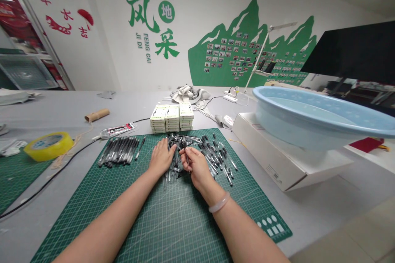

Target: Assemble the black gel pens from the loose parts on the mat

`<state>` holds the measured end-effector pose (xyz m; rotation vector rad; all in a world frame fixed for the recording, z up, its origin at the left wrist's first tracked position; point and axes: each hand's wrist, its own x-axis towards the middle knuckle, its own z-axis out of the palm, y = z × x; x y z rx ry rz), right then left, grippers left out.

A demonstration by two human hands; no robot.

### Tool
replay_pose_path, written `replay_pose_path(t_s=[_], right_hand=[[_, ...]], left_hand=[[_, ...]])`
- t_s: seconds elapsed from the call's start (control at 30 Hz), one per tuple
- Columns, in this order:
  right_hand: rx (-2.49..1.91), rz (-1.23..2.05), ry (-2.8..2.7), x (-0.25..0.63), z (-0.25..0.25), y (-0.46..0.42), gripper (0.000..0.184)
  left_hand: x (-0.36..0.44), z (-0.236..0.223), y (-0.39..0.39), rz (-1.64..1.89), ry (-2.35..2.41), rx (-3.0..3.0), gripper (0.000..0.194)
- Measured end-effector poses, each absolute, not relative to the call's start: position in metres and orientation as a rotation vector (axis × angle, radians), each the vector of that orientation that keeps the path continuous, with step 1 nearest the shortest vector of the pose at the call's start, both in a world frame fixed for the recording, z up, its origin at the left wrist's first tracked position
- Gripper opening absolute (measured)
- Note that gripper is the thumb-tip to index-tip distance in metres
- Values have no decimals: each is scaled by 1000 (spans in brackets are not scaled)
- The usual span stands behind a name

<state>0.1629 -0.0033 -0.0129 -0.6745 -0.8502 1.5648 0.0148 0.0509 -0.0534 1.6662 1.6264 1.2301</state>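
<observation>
A loose heap of black pens [212,154] lies on the far half of a green cutting mat [173,222]. My left hand [161,157] rests palm-down on the heap's left side, fingers together and reaching into the pens. Just to the right, my right hand [197,166] pinches a single pen from the heap between thumb and fingers; a pale bangle sits on that wrist. At the mat's far left lies a tidy row of black pens [119,151], apart from both hands. Stacks of small white-and-green boxes [172,118] stand right behind the heap.
A big light-blue basin [317,113] sits on a white flat box [277,156] to the right. Left of the mat are a yellow tape roll [48,145], a glue tube [115,130], a cardboard tube [97,114] and a black cable [46,178]. Cloth and a power strip lie at the back.
</observation>
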Motion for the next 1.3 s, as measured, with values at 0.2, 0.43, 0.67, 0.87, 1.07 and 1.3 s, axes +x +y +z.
replay_pose_path(t_s=[0.2, 0.43, 0.67, 0.87, 1.07, 1.3], right_hand=[[-696, 1557, -848, 163, -14, -3, 28], [-737, 1529, -851, 165, -13, -3, 28], [-756, 1519, -842, 165, -12, -3, 27], [-765, 1514, -849, 165, -12, -4, 28], [-744, 1525, -857, 165, -16, -3, 28], [-737, 1531, -852, 165, -16, -2, 29]], left_hand=[[11, -47, 47, 1232, 1648, 1707, 66], [-16, -49, 50, 1433, 1492, 1337, 53], [-22, -48, 48, 1535, 1143, 1011, 48], [-20, -44, 46, 1564, 1086, 946, 44], [-17, -42, 43, 1494, 1069, 1046, 49], [-13, -37, 38, 1462, 1083, 1084, 49]])
